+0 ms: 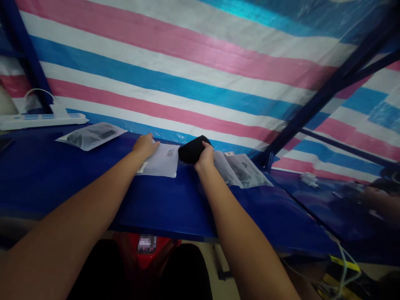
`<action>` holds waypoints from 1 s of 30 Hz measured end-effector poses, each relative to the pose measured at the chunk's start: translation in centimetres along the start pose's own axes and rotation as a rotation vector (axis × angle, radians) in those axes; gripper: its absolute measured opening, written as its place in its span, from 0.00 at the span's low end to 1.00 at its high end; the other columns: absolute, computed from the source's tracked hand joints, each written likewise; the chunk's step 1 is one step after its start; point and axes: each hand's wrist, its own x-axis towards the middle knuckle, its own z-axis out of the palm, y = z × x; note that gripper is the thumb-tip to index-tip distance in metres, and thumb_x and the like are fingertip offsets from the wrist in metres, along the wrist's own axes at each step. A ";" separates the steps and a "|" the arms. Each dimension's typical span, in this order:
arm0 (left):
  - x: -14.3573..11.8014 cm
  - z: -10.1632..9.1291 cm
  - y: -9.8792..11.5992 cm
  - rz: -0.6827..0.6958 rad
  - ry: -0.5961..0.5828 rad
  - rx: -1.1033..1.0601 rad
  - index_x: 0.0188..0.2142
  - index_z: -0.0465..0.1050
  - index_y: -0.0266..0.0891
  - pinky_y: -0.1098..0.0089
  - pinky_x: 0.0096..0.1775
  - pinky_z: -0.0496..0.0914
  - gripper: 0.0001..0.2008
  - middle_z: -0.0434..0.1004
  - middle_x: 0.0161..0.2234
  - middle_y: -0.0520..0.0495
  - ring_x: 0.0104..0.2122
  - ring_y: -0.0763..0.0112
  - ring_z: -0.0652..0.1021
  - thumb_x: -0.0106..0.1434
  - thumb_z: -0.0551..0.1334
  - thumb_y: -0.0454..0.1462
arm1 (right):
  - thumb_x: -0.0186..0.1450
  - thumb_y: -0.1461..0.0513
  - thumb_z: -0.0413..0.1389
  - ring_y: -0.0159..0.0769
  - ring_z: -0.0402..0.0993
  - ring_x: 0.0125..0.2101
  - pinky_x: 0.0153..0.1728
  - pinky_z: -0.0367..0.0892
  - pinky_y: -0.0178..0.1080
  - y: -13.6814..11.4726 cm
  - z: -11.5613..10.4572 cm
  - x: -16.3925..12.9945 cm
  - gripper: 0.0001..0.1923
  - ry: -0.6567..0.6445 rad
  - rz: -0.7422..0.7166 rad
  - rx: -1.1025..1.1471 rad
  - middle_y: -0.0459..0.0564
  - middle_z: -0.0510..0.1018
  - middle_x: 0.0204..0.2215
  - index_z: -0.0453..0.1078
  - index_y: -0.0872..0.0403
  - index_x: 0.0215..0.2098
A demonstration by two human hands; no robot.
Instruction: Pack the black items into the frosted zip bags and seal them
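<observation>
My left hand (144, 146) rests on the top edge of a frosted plastic bag (162, 162) lying flat on the blue table (93, 183), its fingers curled over the bag's rim. A folded black cloth (191, 151) sits right beside the bag's right edge, and my right hand (205, 158) grips it from the near side. Just right of that hand lies a small stack of filled plastic bags (243, 171) with dark contents.
Another filled plastic bag (90, 135) lies at the far left of the table. A white power strip (40, 121) sits behind it. A striped tarp wall (200, 71) backs the table. A blue metal post (325, 91) slants at the right. Another person's hand (379, 198) is at the far right.
</observation>
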 end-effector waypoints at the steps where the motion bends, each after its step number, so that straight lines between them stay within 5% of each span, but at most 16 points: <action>1: -0.1 0.0 0.0 0.005 -0.004 0.009 0.48 0.71 0.41 0.60 0.39 0.69 0.21 0.77 0.45 0.36 0.44 0.50 0.77 0.62 0.58 0.51 | 0.61 0.57 0.53 0.42 0.77 0.32 0.33 0.76 0.46 -0.1 0.1 -0.3 0.15 -0.013 0.082 0.016 0.50 0.77 0.31 0.68 0.54 0.45; 6: -0.4 0.6 -0.1 0.150 0.053 0.022 0.50 0.70 0.41 0.60 0.47 0.67 0.20 0.73 0.51 0.37 0.52 0.51 0.71 0.63 0.58 0.48 | 0.61 0.60 0.52 0.44 0.77 0.30 0.31 0.75 0.46 0.1 0.3 -1.2 0.11 -0.215 0.345 -0.055 0.54 0.78 0.29 0.70 0.57 0.40; 14: -0.9 0.1 0.8 0.218 0.050 0.027 0.41 0.76 0.41 0.58 0.48 0.64 0.14 0.73 0.49 0.38 0.51 0.51 0.69 0.65 0.56 0.46 | 0.60 0.59 0.55 0.43 0.77 0.30 0.31 0.76 0.44 0.5 0.6 -1.6 0.13 -0.272 0.280 -0.106 0.54 0.78 0.28 0.70 0.57 0.40; 19: -1.5 -0.8 2.5 0.319 -0.008 -0.064 0.36 0.76 0.40 0.63 0.39 0.64 0.12 0.77 0.40 0.39 0.40 0.56 0.74 0.64 0.55 0.40 | 0.60 0.60 0.55 0.42 0.77 0.29 0.31 0.75 0.43 0.9 0.8 -1.8 0.12 -0.237 0.258 -0.125 0.54 0.78 0.28 0.70 0.58 0.41; 23: -1.9 0.3 3.0 0.367 -0.149 -0.178 0.35 0.76 0.39 0.67 0.33 0.62 0.10 0.79 0.35 0.42 0.34 0.63 0.75 0.62 0.57 0.39 | 0.60 0.60 0.55 0.41 0.77 0.30 0.31 0.75 0.41 1.3 0.9 -1.6 0.12 -0.244 0.264 -0.111 0.55 0.78 0.29 0.70 0.59 0.40; 30: -1.5 1.4 2.5 0.368 -0.116 -0.297 0.34 0.75 0.40 0.68 0.32 0.60 0.11 0.79 0.34 0.44 0.32 0.65 0.74 0.64 0.55 0.40 | 0.61 0.60 0.55 0.40 0.77 0.30 0.31 0.75 0.40 1.5 0.8 -1.4 0.11 -0.241 0.257 -0.132 0.54 0.78 0.28 0.70 0.58 0.39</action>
